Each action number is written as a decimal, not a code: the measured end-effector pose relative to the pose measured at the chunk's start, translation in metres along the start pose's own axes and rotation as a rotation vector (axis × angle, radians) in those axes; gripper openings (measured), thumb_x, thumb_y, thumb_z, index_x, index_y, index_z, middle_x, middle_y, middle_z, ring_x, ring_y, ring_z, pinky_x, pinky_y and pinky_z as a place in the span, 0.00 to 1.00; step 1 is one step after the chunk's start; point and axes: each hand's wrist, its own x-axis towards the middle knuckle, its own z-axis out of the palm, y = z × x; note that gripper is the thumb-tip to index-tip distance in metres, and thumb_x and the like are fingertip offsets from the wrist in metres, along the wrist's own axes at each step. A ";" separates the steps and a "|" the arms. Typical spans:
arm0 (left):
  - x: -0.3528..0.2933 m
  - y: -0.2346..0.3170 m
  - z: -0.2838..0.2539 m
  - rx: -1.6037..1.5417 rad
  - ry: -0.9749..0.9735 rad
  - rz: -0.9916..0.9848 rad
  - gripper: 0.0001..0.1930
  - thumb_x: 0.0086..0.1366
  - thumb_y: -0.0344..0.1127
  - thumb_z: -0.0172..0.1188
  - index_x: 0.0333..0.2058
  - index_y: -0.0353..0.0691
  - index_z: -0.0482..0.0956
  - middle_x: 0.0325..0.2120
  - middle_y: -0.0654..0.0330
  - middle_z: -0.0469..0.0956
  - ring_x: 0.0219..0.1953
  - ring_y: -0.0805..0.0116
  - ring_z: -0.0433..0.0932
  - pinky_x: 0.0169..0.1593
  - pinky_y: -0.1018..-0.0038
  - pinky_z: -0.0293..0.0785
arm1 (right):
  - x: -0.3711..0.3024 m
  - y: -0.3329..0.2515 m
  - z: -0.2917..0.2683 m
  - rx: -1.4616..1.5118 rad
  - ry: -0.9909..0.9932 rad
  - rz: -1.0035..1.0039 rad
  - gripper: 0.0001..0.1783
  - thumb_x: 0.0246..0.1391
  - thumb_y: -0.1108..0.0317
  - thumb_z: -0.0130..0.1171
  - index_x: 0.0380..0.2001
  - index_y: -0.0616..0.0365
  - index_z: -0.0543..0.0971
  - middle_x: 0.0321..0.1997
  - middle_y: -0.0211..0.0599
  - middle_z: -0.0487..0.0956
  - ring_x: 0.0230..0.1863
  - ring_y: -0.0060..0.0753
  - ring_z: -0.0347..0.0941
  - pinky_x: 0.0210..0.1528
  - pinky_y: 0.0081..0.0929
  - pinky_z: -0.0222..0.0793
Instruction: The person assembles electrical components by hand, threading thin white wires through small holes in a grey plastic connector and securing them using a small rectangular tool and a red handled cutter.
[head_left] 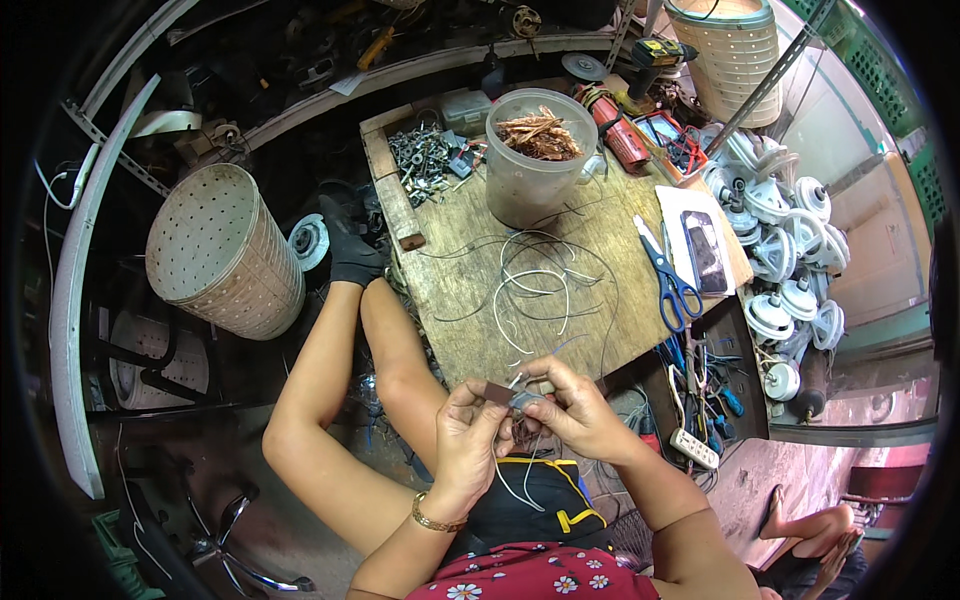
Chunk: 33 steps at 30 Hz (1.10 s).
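Over my lap, just off the near edge of the wooden table point(460, 300), both hands are brought together. My left hand point(466, 432) is closed, pinching a small flat brown rectangular piece point(497, 393). In the closed fingers of my right hand point(578, 418) is a small grey piece point(523, 400), its kind too small to make out. A thin pale wire point(515, 492) hangs in a loop below the hands. Loose white wire point(497, 310) and thin dark strands lie on the table ahead of them. Blue-handled scissors point(668, 285) lie to the right.
A translucent bucket point(520, 190) with copper-coloured scrap stands at the back, beside a pile of metal bits point(425, 160). A phone point(703, 255) lies at the right. Past the table's right edge are several white pulley-like parts point(798, 298), hand tools and a power strip point(695, 448).
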 end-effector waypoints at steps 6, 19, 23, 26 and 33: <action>-0.003 0.005 0.001 0.010 -0.026 -0.051 0.02 0.63 0.28 0.55 0.35 0.38 0.73 0.25 0.61 0.77 0.21 0.82 0.72 0.18 0.88 0.66 | -0.001 -0.009 -0.003 0.284 -0.063 0.153 0.13 0.59 0.72 0.48 0.47 0.60 0.65 0.29 0.31 0.74 0.25 0.16 0.68 0.26 0.17 0.65; -0.005 0.006 -0.004 0.042 -0.026 -0.071 0.03 0.63 0.28 0.55 0.34 0.36 0.75 0.25 0.60 0.77 0.21 0.81 0.71 0.16 0.88 0.65 | 0.001 -0.020 -0.008 0.229 -0.158 0.090 0.14 0.56 0.77 0.47 0.47 0.63 0.62 0.34 0.34 0.71 0.34 0.19 0.67 0.36 0.20 0.66; -0.006 0.007 -0.004 0.078 -0.024 -0.093 0.04 0.63 0.27 0.55 0.36 0.37 0.75 0.23 0.64 0.75 0.19 0.84 0.68 0.16 0.90 0.60 | 0.000 -0.017 -0.011 0.224 -0.185 0.107 0.14 0.57 0.75 0.46 0.47 0.62 0.62 0.34 0.34 0.71 0.32 0.18 0.67 0.33 0.19 0.66; -0.006 0.008 -0.004 0.111 -0.026 -0.105 0.03 0.63 0.27 0.55 0.36 0.37 0.75 0.22 0.64 0.75 0.19 0.84 0.68 0.16 0.90 0.58 | 0.000 -0.017 -0.013 0.241 -0.194 0.137 0.14 0.58 0.74 0.46 0.47 0.61 0.62 0.33 0.33 0.71 0.31 0.17 0.67 0.30 0.17 0.66; -0.008 0.010 -0.002 0.131 -0.027 -0.149 0.03 0.63 0.27 0.55 0.35 0.36 0.74 0.23 0.65 0.75 0.19 0.84 0.67 0.16 0.90 0.56 | 0.000 -0.024 -0.016 0.287 -0.192 0.228 0.14 0.58 0.74 0.47 0.47 0.61 0.63 0.32 0.32 0.71 0.31 0.17 0.67 0.30 0.17 0.66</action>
